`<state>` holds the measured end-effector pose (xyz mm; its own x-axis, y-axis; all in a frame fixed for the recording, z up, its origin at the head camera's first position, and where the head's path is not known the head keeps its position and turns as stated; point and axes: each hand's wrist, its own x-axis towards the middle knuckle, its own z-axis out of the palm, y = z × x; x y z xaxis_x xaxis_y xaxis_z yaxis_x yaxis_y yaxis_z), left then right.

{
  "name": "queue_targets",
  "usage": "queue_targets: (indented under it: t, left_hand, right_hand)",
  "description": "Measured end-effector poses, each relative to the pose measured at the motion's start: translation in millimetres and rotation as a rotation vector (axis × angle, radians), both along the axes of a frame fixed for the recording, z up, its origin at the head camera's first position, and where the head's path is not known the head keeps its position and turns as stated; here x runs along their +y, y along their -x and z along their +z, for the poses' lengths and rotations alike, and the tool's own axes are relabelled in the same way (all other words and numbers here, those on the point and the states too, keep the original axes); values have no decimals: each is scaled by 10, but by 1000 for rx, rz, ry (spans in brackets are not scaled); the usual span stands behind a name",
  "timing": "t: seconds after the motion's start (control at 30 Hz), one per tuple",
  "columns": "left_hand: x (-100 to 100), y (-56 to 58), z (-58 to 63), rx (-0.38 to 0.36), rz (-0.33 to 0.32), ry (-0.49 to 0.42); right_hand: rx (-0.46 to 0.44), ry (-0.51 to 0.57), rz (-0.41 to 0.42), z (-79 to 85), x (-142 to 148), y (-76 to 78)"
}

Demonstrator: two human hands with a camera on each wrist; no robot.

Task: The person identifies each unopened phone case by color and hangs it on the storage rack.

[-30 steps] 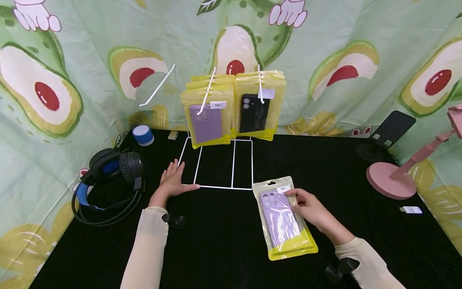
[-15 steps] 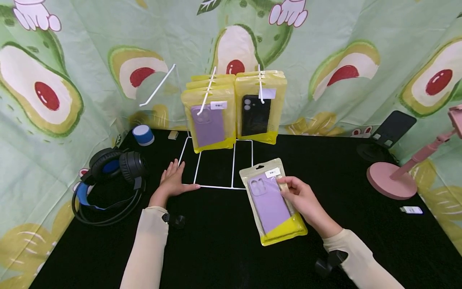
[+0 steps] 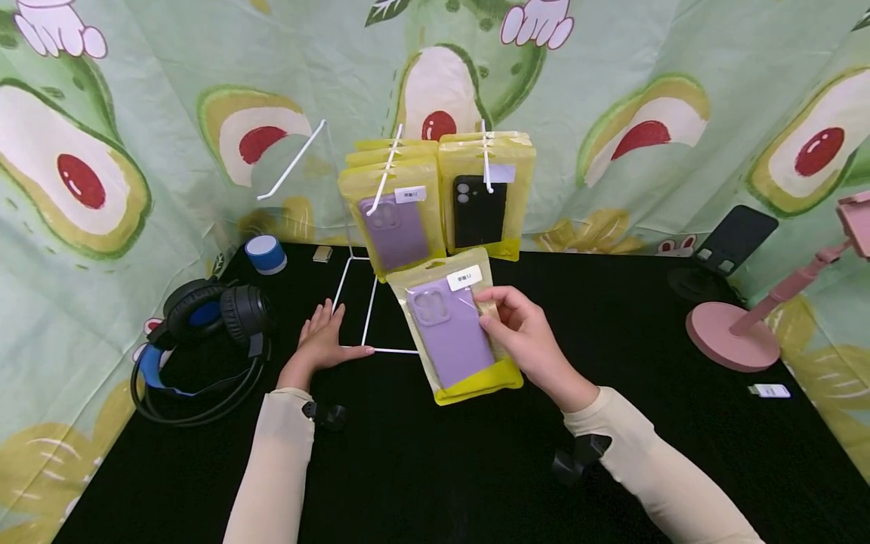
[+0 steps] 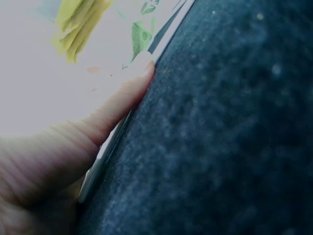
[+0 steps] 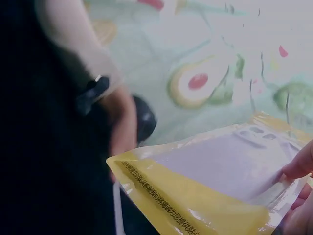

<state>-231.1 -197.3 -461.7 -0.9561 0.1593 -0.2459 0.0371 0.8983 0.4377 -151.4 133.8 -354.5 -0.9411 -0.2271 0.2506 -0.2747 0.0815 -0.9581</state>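
My right hand [image 3: 526, 332] pinches the right edge of a packaged phone case [image 3: 454, 332], a purple case in a clear and yellow pouch with a white label. The pouch is tilted and overlaps the bottom of the hanging packs in the head view. My left hand [image 3: 323, 344] lies with fingers spread on the front left corner of the white wire rack [image 3: 394, 350], its thumb along the front bar. Purple-case packs [image 3: 401, 234] hang on the middle hook [image 3: 384, 170]; black-case packs [image 3: 479, 211] hang on the right hook [image 3: 486, 159]. The left hook [image 3: 292, 160] is bare.
Black headphones [image 3: 217, 310] and a blue-white round container [image 3: 265, 255] are at left, near a small flat item [image 3: 322, 254]. At right stand a pink stand [image 3: 732, 337], a black phone stand [image 3: 730, 242] and a USB stick [image 3: 770, 391]. A patterned curtain [image 3: 544, 98] hangs behind.
My right hand has raised the purple phone case pack and carried it left and forward, toward the hanging packs. My left hand has stayed on the rack.
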Motion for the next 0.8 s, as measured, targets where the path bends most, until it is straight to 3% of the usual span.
queue_targets:
  t: [0.2,0.33,0.6,0.8]
  left_hand:
    - [-15,-13,1,21,-16,-21]
    - [-23,-10,12,18,-22,-48]
    - [-26,4,4,5,-33,-55]
    - [-26,1,4,-8,-14,-39]
  right_hand:
    - [108,93,88,332,-329,13]
    - [133,128,104,456,-514,41]
    - [82,170,29,485,-673,199]
    - [83,174,-60,424,-723,412]
